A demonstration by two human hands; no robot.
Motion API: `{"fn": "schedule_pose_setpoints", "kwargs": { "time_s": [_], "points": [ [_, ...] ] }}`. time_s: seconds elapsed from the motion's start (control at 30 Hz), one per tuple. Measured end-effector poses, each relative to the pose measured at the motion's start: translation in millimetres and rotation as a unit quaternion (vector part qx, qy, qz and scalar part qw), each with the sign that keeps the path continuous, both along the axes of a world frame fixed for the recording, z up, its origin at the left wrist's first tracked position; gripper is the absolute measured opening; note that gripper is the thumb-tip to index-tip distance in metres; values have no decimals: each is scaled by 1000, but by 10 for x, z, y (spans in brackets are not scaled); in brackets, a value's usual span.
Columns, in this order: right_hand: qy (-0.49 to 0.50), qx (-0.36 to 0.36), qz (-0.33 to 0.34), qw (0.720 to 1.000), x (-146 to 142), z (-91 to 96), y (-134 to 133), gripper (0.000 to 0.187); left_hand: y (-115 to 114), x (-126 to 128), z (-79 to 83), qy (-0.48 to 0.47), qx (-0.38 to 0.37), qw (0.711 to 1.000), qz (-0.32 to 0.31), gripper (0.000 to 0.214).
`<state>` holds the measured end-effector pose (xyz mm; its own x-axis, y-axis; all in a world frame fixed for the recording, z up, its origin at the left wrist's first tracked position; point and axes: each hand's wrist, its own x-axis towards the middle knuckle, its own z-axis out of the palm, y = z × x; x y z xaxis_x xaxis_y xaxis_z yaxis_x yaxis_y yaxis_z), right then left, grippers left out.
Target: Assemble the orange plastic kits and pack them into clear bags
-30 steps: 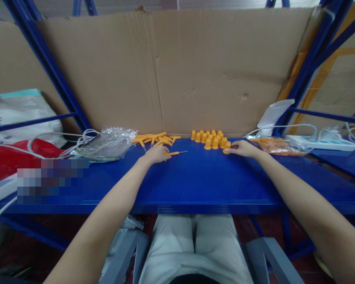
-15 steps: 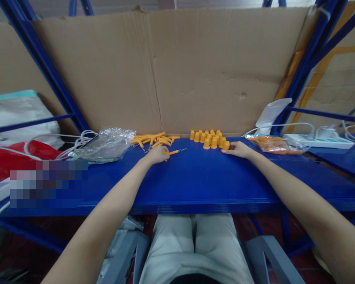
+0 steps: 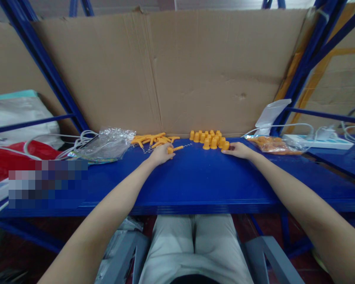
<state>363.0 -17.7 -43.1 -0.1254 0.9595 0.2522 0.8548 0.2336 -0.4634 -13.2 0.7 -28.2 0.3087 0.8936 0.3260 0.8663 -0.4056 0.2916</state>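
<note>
Head view: left hand mid-frame, fingers closed on orange screw, spiral tip pointing right. Right hand, right of centre, thumb and fingers pinched round end cup. Other cups clustered beside it; more screws piled left of centre. Bag farther right.

An orange corkscrew, its ridged shaft ending in a thin metal spiral, is held nearly level, pointed rightward. An orange thimble-shaped cap, wide rim downward, is touched at the right front of clustered matching caps.
</note>
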Motion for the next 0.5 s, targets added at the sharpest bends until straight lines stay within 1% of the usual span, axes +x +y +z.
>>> {"fn": "schedule_pose_setpoints", "kwargs": {
  "time_s": [0.13,0.23,0.4,0.5],
  "points": [
    [-2,-6,-8,1000,-11,23,-23,44,13,-1,-24,-16,11,1000,-24,32],
    [16,-16,-7,1000,-29,34,-27,43,17,-2,-39,-26,14,999,-34,32],
    [71,-52,33,996,-102,31,0,52,12,8,-43,-9,18,999,-31,33],
    [63,-65,54,994,-177,38,30,52,3,18,-36,-2,17,999,-40,34]
  ]
}}
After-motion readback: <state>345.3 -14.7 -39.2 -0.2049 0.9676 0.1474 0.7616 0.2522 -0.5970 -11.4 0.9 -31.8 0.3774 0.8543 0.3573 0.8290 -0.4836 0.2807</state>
